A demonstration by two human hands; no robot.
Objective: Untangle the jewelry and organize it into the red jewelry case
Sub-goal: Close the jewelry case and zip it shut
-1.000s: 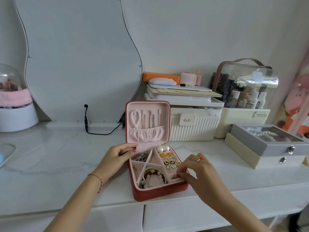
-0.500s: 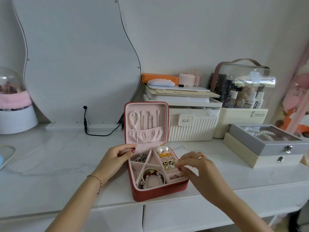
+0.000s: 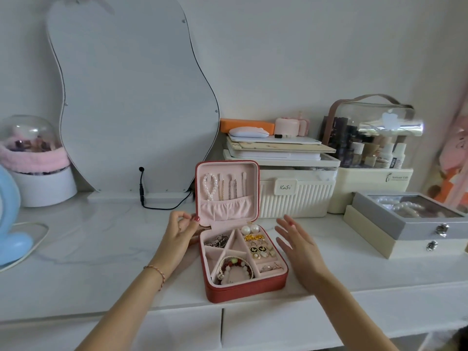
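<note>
While the left hand [image 3: 182, 228] is pinching the open red jewelry case's [image 3: 247, 287] lid corner on the white marble-look table [image 3: 101, 249] — the empty right hand [image 3: 300, 245] is hovering spread beside it — an abrupt closing risks jumbling the sorted pieces.

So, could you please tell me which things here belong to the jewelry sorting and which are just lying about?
Part of the job:
red jewelry case
pearl earrings
beaded bracelet
left hand
right hand

Just lying about:
mirror
grey jewelry box
clear cosmetics bag
ribbed cream box
glass dome
</note>
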